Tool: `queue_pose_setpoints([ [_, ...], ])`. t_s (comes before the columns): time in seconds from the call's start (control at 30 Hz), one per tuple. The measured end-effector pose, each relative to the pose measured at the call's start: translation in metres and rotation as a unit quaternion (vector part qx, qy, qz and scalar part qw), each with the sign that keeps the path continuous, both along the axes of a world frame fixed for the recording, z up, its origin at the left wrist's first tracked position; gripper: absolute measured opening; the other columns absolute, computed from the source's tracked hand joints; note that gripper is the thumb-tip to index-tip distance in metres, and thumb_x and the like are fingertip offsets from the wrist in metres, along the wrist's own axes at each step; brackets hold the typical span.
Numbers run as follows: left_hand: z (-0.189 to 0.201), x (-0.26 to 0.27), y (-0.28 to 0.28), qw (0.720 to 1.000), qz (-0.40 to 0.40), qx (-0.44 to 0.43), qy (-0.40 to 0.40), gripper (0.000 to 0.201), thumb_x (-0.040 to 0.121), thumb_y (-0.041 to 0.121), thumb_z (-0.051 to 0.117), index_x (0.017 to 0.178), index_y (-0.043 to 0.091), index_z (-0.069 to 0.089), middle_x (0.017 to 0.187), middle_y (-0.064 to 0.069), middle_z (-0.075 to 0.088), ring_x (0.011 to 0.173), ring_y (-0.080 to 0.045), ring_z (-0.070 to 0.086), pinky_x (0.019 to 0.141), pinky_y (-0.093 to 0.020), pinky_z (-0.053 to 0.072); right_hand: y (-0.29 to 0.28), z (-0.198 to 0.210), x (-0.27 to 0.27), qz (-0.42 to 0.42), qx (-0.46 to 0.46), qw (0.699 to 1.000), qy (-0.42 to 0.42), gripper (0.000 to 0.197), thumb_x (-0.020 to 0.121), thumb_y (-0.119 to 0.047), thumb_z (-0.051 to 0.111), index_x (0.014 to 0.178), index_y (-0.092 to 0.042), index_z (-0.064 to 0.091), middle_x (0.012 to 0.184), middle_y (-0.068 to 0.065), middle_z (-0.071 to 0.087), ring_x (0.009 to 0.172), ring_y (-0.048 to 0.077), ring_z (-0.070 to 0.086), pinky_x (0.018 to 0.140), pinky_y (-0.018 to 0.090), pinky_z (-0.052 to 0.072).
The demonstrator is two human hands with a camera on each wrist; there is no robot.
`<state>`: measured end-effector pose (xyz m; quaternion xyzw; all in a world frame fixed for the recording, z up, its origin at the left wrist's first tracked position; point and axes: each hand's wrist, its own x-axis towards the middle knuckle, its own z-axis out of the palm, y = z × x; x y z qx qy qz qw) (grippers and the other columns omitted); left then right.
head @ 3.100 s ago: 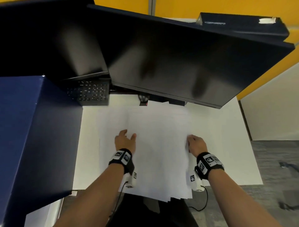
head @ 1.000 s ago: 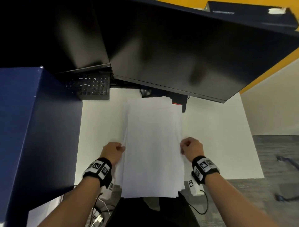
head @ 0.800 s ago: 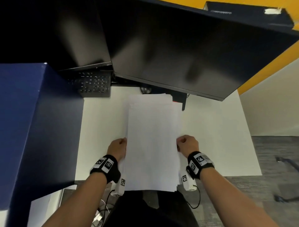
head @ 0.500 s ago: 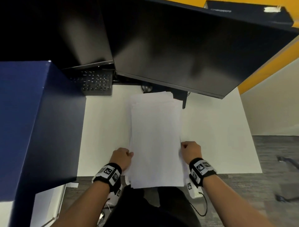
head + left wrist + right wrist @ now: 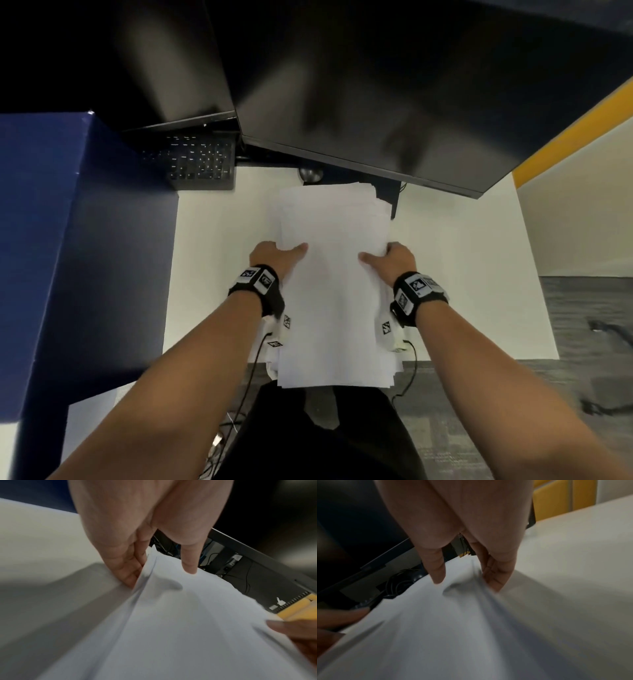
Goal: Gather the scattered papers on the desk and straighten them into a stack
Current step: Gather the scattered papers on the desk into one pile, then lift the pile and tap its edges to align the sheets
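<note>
A stack of white papers (image 5: 334,291) lies lengthwise in the middle of the white desk (image 5: 462,274). Its near end hangs over the desk's front edge, and its far edges are slightly uneven. My left hand (image 5: 274,255) pinches the stack's left edge, thumb on top and fingers underneath. My right hand (image 5: 394,258) pinches the right edge the same way. In the left wrist view, my left hand (image 5: 159,576) lifts the edge of the papers (image 5: 171,628). The right wrist view shows my right hand (image 5: 465,582) holding the papers (image 5: 453,635), which bow slightly between both hands.
Two dark monitors (image 5: 376,85) hang over the back of the desk, just beyond the stack. A black keyboard (image 5: 202,161) sits at the back left. A blue partition (image 5: 68,240) borders the desk's left side. Cables (image 5: 409,373) hang below the front edge.
The spread sheets have been drawn into one narrow stack. My hands, fists against its sides half a second ago, now pinch the edges with thumbs on top.
</note>
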<state>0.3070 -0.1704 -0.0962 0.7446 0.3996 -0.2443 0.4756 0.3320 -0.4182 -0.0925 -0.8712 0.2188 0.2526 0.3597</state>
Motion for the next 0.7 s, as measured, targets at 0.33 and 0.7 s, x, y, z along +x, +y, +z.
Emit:
queue_pose_setpoints([
  [0.33, -0.019, -0.008, 0.015, 0.995, -0.016, -0.088, -0.050, 0.074, 0.052, 0.037, 0.096, 0.117, 0.012, 0.070, 0.107, -0.004, 0.077, 0.097, -0.027, 0.073, 0.093, -0.045, 0.058, 0.017, -0.001, -0.007, -0.085, 0.214, 0.973, 0.015, 0.038, 0.067, -0.003, 0.085, 0.102, -0.008, 0.073, 0.094, 0.008, 0.076, 0.073, 0.020, 0.072, 0.058, 0.025, 0.056],
  [0.7, 0.107, -0.035, 0.028, 0.935, 0.028, -0.193, -0.298, 0.028, 0.082, 0.002, 0.077, 0.106, 0.016, 0.071, 0.094, 0.003, 0.080, 0.085, -0.011, 0.076, 0.071, -0.025, 0.061, 0.008, 0.094, -0.030, -0.087, 0.450, 0.883, -0.100, 0.052, 0.067, -0.008, 0.085, 0.117, -0.003, 0.068, 0.114, 0.015, 0.073, 0.106, 0.033, 0.071, 0.090, 0.047, 0.056],
])
